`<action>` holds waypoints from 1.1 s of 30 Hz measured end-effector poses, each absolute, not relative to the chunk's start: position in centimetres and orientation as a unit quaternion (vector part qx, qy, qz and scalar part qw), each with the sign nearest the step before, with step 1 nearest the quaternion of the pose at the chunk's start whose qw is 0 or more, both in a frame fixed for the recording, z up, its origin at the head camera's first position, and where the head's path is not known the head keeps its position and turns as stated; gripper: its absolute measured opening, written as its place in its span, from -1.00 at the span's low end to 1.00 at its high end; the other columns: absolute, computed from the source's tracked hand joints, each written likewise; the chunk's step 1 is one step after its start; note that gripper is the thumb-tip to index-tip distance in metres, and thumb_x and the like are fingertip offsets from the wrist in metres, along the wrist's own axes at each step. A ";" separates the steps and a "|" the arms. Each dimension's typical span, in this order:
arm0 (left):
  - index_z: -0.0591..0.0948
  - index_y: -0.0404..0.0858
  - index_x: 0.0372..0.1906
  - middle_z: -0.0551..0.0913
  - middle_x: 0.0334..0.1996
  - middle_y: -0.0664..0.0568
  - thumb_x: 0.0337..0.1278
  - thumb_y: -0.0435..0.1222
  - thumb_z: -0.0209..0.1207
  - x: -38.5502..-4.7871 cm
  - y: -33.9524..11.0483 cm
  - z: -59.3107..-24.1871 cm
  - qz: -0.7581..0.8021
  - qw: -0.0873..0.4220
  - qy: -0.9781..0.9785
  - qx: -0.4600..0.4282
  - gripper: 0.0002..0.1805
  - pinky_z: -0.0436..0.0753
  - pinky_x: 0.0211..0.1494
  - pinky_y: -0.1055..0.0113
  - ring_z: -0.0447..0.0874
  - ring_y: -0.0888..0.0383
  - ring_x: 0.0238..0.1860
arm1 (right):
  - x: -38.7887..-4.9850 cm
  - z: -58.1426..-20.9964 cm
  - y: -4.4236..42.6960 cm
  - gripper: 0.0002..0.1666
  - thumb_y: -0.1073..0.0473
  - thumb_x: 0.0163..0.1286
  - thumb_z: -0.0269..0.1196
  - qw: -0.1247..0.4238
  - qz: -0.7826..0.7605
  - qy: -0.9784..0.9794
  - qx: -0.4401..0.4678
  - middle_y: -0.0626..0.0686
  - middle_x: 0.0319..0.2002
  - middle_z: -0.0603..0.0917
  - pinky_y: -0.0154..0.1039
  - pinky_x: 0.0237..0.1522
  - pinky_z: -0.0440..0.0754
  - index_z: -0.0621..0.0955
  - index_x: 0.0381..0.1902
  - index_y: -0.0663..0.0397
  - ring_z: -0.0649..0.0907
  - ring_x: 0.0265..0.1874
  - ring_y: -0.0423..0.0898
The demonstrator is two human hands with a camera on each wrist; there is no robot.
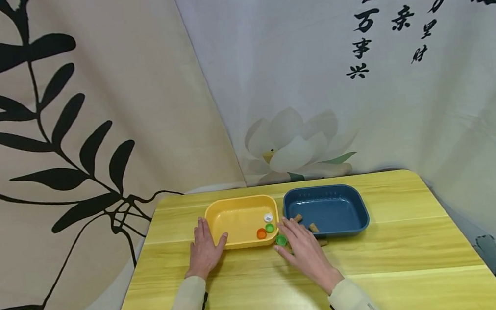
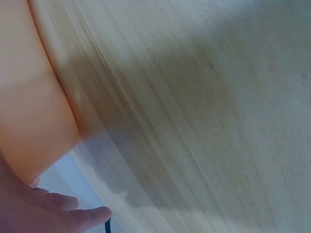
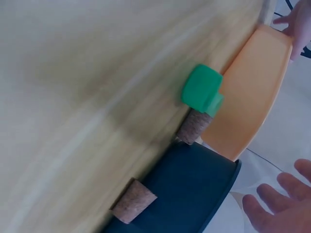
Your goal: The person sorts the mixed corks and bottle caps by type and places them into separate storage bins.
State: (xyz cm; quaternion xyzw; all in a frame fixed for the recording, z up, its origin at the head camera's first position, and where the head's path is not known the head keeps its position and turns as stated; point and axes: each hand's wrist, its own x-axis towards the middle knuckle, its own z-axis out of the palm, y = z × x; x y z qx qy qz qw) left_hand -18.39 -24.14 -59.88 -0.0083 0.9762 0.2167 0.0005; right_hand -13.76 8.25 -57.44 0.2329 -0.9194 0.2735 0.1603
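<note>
My left hand [image 1: 205, 251] lies at the front left corner of the yellow tray [image 1: 244, 244], fingers straight and thumb spread along its front edge. In that tray are a white cap [image 1: 268, 217], a green cap [image 1: 269, 228] and an orange cap [image 1: 261, 233]. My right hand [image 1: 304, 251] reaches over the front left corner of the blue tray [image 1: 358, 199] with loosely spread fingers, holding nothing visible. Beside its thumb, a green bottle cap [image 3: 201, 88] sits on the table. Corks [image 3: 194, 126] lie in front of the blue tray, partly hidden by the hand in the head view.
Inside the blue tray are two corks, one near the fingertips and another cork [image 1: 313, 227] by the front wall. Both trays stand side by side near the back of the wooden table [image 1: 260, 292]. A printed cloth [image 1: 157, 84] hangs behind it.
</note>
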 end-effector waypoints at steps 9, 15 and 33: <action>-0.21 -0.44 0.64 -0.28 0.67 -0.25 0.47 0.36 -0.15 -18.5 -24.2 -60.1 0.213 0.000 0.977 -0.009 0.14 0.16 0.42 -0.49 -0.12 -0.37 0.61 | -12.2 -58.3 9.1 -0.24 -0.19 0.44 0.34 0.179 0.251 -0.914 0.263 0.21 0.44 0.48 0.26 0.32 0.46 0.53 0.40 0.17 0.46 0.42 0.20; -0.21 -0.44 0.64 -0.28 0.67 -0.25 0.47 0.35 -0.14 -18.6 -24.2 -60.2 0.214 -0.003 0.977 -0.009 0.13 0.16 0.41 -0.50 -0.12 -0.37 0.61 | -11.3 -58.6 9.3 -0.26 -0.15 0.41 0.38 0.178 0.248 -0.911 0.279 0.22 0.39 0.53 0.27 0.26 0.52 0.55 0.39 0.13 0.53 0.35 0.25; -0.21 -0.43 0.65 -0.28 0.67 -0.26 0.46 0.37 -0.15 -18.6 -24.3 -60.2 0.219 0.001 0.976 -0.009 0.15 0.14 0.41 -0.51 -0.12 -0.37 0.61 | -10.4 -60.0 9.8 -0.28 -0.16 0.38 0.40 0.095 0.190 -0.927 0.310 0.18 0.37 0.56 0.21 0.28 0.51 0.59 0.34 0.13 0.52 0.35 0.22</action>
